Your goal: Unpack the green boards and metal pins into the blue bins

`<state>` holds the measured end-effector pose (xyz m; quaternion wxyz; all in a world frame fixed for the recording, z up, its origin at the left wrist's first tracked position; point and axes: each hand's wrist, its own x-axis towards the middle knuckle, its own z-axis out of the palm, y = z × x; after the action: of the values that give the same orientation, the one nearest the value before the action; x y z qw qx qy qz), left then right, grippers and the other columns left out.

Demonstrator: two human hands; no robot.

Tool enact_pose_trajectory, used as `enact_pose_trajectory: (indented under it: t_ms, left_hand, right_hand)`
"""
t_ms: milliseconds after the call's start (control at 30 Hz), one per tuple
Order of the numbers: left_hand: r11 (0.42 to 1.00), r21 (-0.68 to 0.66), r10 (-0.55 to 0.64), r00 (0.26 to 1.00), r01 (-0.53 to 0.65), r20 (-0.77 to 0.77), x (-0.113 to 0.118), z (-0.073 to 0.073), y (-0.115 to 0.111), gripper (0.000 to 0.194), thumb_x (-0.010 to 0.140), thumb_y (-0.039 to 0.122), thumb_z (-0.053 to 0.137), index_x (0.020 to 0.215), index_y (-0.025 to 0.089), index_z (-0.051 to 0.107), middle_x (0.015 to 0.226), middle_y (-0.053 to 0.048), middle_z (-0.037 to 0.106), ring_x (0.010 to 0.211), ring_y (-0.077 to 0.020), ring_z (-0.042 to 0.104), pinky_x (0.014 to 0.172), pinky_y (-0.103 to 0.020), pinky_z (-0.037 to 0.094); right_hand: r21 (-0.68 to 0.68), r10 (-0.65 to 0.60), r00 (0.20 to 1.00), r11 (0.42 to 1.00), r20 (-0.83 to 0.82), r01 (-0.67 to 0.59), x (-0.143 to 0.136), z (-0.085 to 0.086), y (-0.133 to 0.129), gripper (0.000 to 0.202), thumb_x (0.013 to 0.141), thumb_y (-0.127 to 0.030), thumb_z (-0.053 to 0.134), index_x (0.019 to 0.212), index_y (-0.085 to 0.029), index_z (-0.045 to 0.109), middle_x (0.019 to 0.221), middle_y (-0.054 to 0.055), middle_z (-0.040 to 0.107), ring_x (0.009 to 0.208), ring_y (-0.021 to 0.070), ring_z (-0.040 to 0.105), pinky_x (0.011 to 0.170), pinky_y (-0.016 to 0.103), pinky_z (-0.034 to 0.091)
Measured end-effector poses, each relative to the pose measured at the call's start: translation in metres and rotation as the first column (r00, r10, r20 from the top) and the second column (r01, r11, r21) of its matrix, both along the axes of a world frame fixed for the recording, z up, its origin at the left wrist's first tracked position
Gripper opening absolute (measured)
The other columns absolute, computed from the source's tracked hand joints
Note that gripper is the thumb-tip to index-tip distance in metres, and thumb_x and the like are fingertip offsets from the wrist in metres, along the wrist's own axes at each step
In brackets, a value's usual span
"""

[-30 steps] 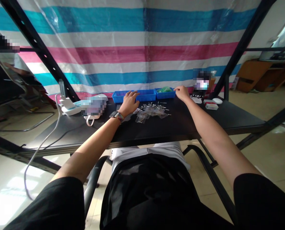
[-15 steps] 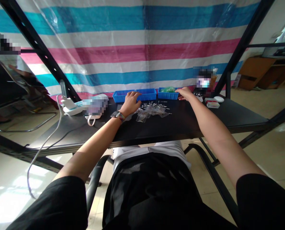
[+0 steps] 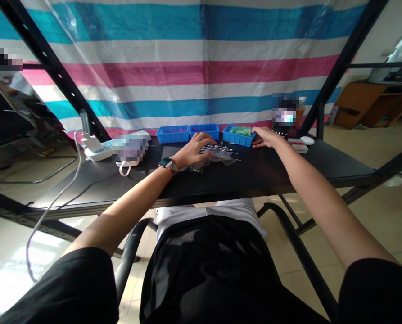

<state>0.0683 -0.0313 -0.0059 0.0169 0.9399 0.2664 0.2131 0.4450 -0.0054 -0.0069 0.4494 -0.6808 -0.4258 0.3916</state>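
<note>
My left hand (image 3: 194, 152), with a watch on its wrist, reaches over the left side of a pile of small metal pins (image 3: 216, 147). Its fingers are apart and curved, with nothing visible in them. Clear plastic bags (image 3: 217, 157) lie at the front of the pile. At the back of the table, my right hand (image 3: 264, 136) grips the right end of a blue bin (image 3: 238, 138), which sits at a slant. Green packets (image 3: 241, 130) lie inside this bin. Two more blue bins, a left one (image 3: 173, 136) and a middle one (image 3: 205, 133), stand behind my left hand.
On the left of the black table (image 3: 255, 175) are a power strip (image 3: 94, 153), a charging cable (image 3: 77, 166) and a blurred item with a white strap (image 3: 124, 168). A small box (image 3: 298, 146) and a white mouse-like object (image 3: 307, 140) lie at right. A striped sheet (image 3: 187, 72) hangs behind.
My left hand has moved right and toward me, from the blue bins to the pile of pins. The right-hand bin has turned to a slant with my right hand at its end.
</note>
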Motion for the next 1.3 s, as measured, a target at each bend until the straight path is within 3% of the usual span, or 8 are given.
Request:
enact_pose_trajectory:
  t_ms: [233, 433, 567, 667, 767, 833, 1133, 1300]
  left_hand:
    - [0.980, -0.112, -0.166, 0.986, 0.163, -0.021, 0.000, -0.006, 0.003, 0.071, 0.103, 0.068, 0.055, 0.160, 0.025, 0.059, 0.162, -0.016, 0.055, 0.147, -0.0398, 0.047, 0.128, -0.060, 0.033]
    - [0.978, -0.159, -0.139, 0.990, 0.132, -0.030, 0.001, -0.011, 0.003, 0.084, 0.099, 0.074, 0.058, 0.169, 0.029, 0.048, 0.167, -0.015, 0.050, 0.150, -0.0421, 0.045, 0.130, -0.063, 0.031]
    - [0.984, -0.163, -0.072, 0.997, 0.070, -0.010, 0.003, -0.014, 0.002, 0.103, 0.093, 0.081, 0.062, 0.177, 0.028, 0.033, 0.175, -0.017, 0.037, 0.158, -0.0460, 0.035, 0.132, -0.066, 0.028]
    - [0.985, -0.163, -0.048, 0.999, 0.048, 0.001, 0.004, -0.013, -0.001, 0.113, 0.090, 0.084, 0.064, 0.180, 0.029, 0.024, 0.181, -0.017, 0.026, 0.163, -0.0491, 0.027, 0.133, -0.068, 0.025]
    - [0.987, -0.156, -0.044, 0.999, 0.043, -0.002, 0.004, -0.011, -0.003, 0.115, 0.088, 0.087, 0.063, 0.180, 0.033, 0.021, 0.184, -0.015, 0.019, 0.165, -0.0518, 0.022, 0.132, -0.072, 0.023]
    - [0.987, -0.153, -0.042, 0.999, 0.041, -0.004, 0.004, -0.011, -0.003, 0.114, 0.088, 0.088, 0.062, 0.180, 0.034, 0.021, 0.185, -0.014, 0.018, 0.165, -0.0527, 0.021, 0.131, -0.074, 0.023]
    - [0.991, -0.132, 0.025, 0.998, -0.032, -0.053, 0.003, -0.017, 0.001, 0.104, 0.092, 0.086, 0.058, 0.179, 0.037, 0.027, 0.183, -0.014, 0.023, 0.165, -0.0508, 0.021, 0.131, -0.075, 0.021]
    - [0.993, -0.100, 0.056, 0.996, -0.063, -0.070, 0.003, -0.017, 0.001, 0.098, 0.095, 0.085, 0.055, 0.176, 0.033, 0.035, 0.179, -0.016, 0.029, 0.162, -0.0475, 0.026, 0.131, -0.071, 0.022]
  right_hand:
    - [0.103, 0.038, 0.999, 0.994, -0.037, -0.034, -0.010, 0.003, -0.026, 0.014, 0.096, -0.018, 0.073, 0.093, -0.021, 0.059, 0.078, 0.002, 0.071, 0.063, 0.0166, 0.071, 0.058, 0.029, 0.066]
    - [0.329, 0.102, 0.994, 0.941, -0.046, -0.082, -0.019, -0.004, -0.038, 0.033, 0.086, -0.025, 0.086, 0.107, -0.025, 0.061, 0.094, 0.001, 0.072, 0.080, 0.0212, 0.075, 0.068, 0.036, 0.069]
    - [0.489, 0.109, 0.983, 0.856, 0.151, -0.170, -0.028, -0.010, -0.041, 0.052, 0.075, -0.043, 0.094, 0.116, -0.026, 0.065, 0.102, 0.003, 0.072, 0.094, 0.0282, 0.075, 0.076, 0.045, 0.069]
    - [0.580, 0.052, 0.914, 0.758, 0.402, -0.299, -0.033, -0.011, -0.043, 0.057, 0.073, -0.050, 0.094, 0.118, -0.024, 0.070, 0.111, 0.007, 0.073, 0.097, 0.0301, 0.074, 0.089, 0.051, 0.068]
    - [0.627, -0.062, 0.799, 0.656, 0.598, -0.419, -0.036, -0.008, -0.049, 0.050, 0.079, -0.047, 0.092, 0.119, -0.023, 0.073, 0.119, 0.011, 0.071, 0.106, 0.0325, 0.072, 0.102, 0.055, 0.063]
    - [0.624, -0.117, 0.729, 0.618, 0.674, -0.478, -0.037, -0.006, -0.053, 0.045, 0.084, -0.044, 0.090, 0.121, -0.024, 0.074, 0.121, 0.011, 0.068, 0.112, 0.0344, 0.069, 0.107, 0.057, 0.061]
    - [0.611, -0.207, 0.623, 0.567, 0.754, -0.552, -0.033, -0.004, -0.055, 0.041, 0.091, -0.035, 0.082, 0.130, -0.028, 0.072, 0.131, 0.012, 0.062, 0.126, 0.0372, 0.065, 0.110, 0.060, 0.058]
    - [0.673, -0.321, 0.626, 0.571, 0.710, -0.470, -0.031, 0.001, -0.056, 0.042, 0.090, -0.030, 0.079, 0.131, -0.025, 0.070, 0.133, 0.014, 0.062, 0.131, 0.0392, 0.063, 0.116, 0.063, 0.053]
